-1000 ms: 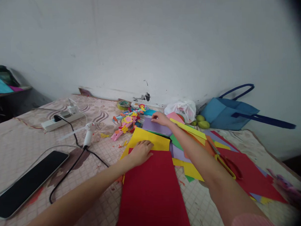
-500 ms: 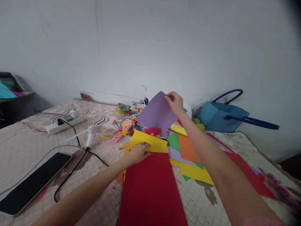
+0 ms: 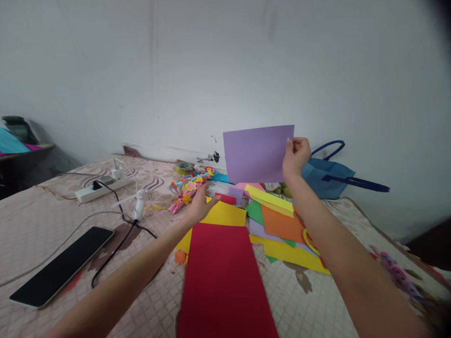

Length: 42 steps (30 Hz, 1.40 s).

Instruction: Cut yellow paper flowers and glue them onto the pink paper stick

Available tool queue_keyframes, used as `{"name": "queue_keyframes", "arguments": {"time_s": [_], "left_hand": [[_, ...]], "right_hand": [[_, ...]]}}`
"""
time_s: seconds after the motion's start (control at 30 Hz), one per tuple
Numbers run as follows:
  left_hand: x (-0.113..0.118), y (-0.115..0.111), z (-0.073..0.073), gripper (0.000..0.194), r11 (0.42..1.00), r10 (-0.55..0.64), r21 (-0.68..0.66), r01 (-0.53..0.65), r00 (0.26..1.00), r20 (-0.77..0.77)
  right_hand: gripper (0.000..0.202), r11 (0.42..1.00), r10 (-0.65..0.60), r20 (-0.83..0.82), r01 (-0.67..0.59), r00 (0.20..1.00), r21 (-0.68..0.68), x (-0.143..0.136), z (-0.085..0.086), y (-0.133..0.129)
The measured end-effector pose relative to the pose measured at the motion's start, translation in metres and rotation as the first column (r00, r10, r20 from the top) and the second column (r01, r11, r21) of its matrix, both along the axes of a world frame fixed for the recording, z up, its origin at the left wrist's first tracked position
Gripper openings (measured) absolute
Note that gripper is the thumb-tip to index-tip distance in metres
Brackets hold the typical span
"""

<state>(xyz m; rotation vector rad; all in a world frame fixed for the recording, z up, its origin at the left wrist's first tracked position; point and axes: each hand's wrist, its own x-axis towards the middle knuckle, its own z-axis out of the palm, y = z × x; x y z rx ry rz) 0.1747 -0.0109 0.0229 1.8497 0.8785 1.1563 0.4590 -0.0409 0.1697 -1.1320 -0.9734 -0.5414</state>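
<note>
Pinched by its right edge in my right hand (image 3: 296, 155) is a purple sheet (image 3: 258, 155), either craft foam or paper, held up off the table. My left hand (image 3: 202, 204) hovers with thumb and fingers apart over a yellow sheet (image 3: 227, 216), near a small red piece (image 3: 225, 199). A long red sheet (image 3: 224, 282) lies in front of me, overlapping the yellow one. Beyond my left hand is a heap of small flower-shaped cutouts and pink pieces (image 3: 187, 192).
To the right lie stacked coloured sheets, an orange one (image 3: 281, 222) among them, and a blue bag (image 3: 327, 178). At left are a white glue gun (image 3: 138, 205), a power strip (image 3: 104, 188) with cords and a black-screened tablet (image 3: 62, 266). A wall (image 3: 222, 65) rises behind.
My right hand has lifted the purple sheet up and to the right, and it now hangs flat. My left hand has come off the yellow sheet and moved slightly away from me.
</note>
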Motion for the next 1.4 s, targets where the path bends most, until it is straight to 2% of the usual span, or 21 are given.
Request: {"name": "queue_keyframes", "arguments": {"time_s": [0.1, 0.17, 0.27, 0.4, 0.5, 0.6, 0.7, 0.77, 0.87, 0.97, 1.07, 1.23, 1.4], "left_hand": [[0.005, 0.003, 0.015, 0.067, 0.997, -0.015, -0.067, 0.025, 0.989, 0.146], [0.006, 0.0, 0.025, 0.065, 0.987, -0.061, -0.13, 0.091, 0.975, 0.215], [0.0, -0.01, 0.034, 0.053, 0.962, -0.158, -0.185, 0.199, 0.964, 0.215], [-0.014, -0.025, 0.039, 0.042, 0.947, -0.213, -0.193, 0.256, 0.952, 0.22], [-0.023, -0.032, 0.038, 0.036, 0.941, -0.235, -0.194, 0.279, 0.946, 0.222], [-0.032, -0.037, 0.033, 0.033, 0.937, -0.233, -0.205, 0.282, 0.944, 0.235], [-0.044, -0.038, 0.026, 0.032, 0.947, -0.164, -0.226, 0.229, 0.948, 0.274], [-0.056, -0.038, 0.02, 0.032, 0.951, -0.093, -0.254, 0.175, 0.948, 0.305], [-0.075, -0.04, 0.01, 0.033, 0.945, -0.003, -0.306, 0.114, 0.94, 0.341], [-0.089, -0.045, -0.001, 0.036, 0.931, 0.049, -0.355, 0.09, 0.93, 0.363], [-0.098, -0.053, -0.009, 0.038, 0.919, 0.074, -0.384, 0.084, 0.922, 0.379], [-0.105, -0.064, -0.018, 0.033, 0.902, 0.102, -0.424, 0.078, 0.916, 0.387], [-0.104, -0.081, -0.037, 0.031, 0.831, 0.082, -0.535, 0.149, 0.92, 0.384]], "right_hand": [[0.012, 0.991, 0.133, -0.206, -0.134, 0.97, 0.005, 0.001, -0.001, -0.009], [0.013, 0.973, 0.212, -0.307, -0.23, 0.928, -0.023, -0.003, -0.006, -0.014], [0.014, 0.957, 0.243, -0.373, -0.284, 0.896, -0.059, -0.009, -0.019, -0.022], [0.018, 0.912, 0.283, -0.528, -0.395, 0.8, -0.11, -0.016, -0.035, -0.033], [0.022, 0.871, 0.291, -0.581, -0.462, 0.76, -0.168, -0.023, -0.045, -0.042], [0.025, 0.791, 0.305, -0.622, -0.556, 0.721, -0.256, -0.033, -0.06, -0.057], [0.035, 0.68, 0.274, -0.677, -0.635, 0.683, -0.367, -0.044, -0.087, -0.087], [0.038, 0.574, 0.209, -0.712, -0.673, 0.67, -0.465, -0.053, -0.112, -0.113], [0.024, 0.379, 0.114, -0.725, -0.704, 0.679, -0.601, -0.07, -0.152, -0.15], [0.021, 0.264, 0.045, -0.711, -0.695, 0.701, -0.669, -0.086, -0.18, -0.17], [0.023, 0.208, 0.007, -0.69, -0.676, 0.724, -0.707, -0.096, -0.189, -0.172], [0.026, 0.164, -0.028, -0.646, -0.634, 0.763, -0.756, -0.101, -0.183, -0.165], [0.024, 0.117, -0.094, -0.644, -0.634, 0.759, -0.764, -0.101, -0.18, -0.163]]}}
